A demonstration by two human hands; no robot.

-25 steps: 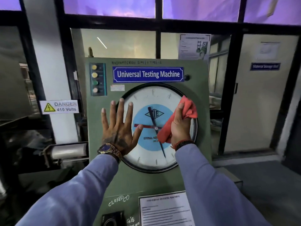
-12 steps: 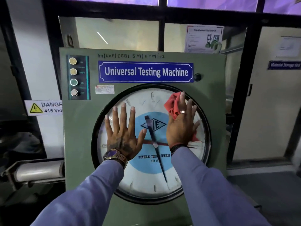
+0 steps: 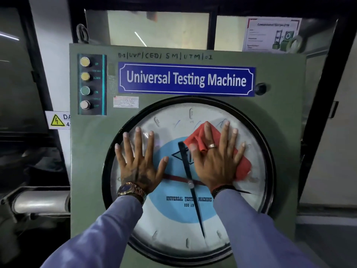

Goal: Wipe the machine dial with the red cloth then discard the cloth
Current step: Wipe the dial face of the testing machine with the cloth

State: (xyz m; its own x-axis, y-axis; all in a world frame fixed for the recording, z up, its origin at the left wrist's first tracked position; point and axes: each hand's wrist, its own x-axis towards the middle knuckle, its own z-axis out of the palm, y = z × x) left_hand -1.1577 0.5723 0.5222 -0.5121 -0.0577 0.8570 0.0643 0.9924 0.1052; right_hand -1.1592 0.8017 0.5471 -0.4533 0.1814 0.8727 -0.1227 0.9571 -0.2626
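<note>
The machine dial [image 3: 173, 225] is a large round white face with a blue centre, black rim and black pointer, set in a green cabinet. My right hand [image 3: 216, 161] lies flat with fingers spread on the dial's upper right, pressing the red cloth [image 3: 242, 167] against the glass. Most of the cloth is hidden under the palm; it shows above the fingers and at the right. My left hand [image 3: 138, 161] rests flat on the dial's left side, fingers apart, holding nothing.
A blue "Universal Testing Machine" plate [image 3: 186, 79] sits above the dial. A button panel [image 3: 90, 84] with UP, DOWN, ON, OFF is at the upper left. A yellow danger sign [image 3: 58, 120] and a metal roller [image 3: 40, 203] are to the left.
The view has closed in on the dial. My right hand went from gripping the bunched cloth to pressing it flat and has slid slightly left. My left hand stays flat on the glass.
</note>
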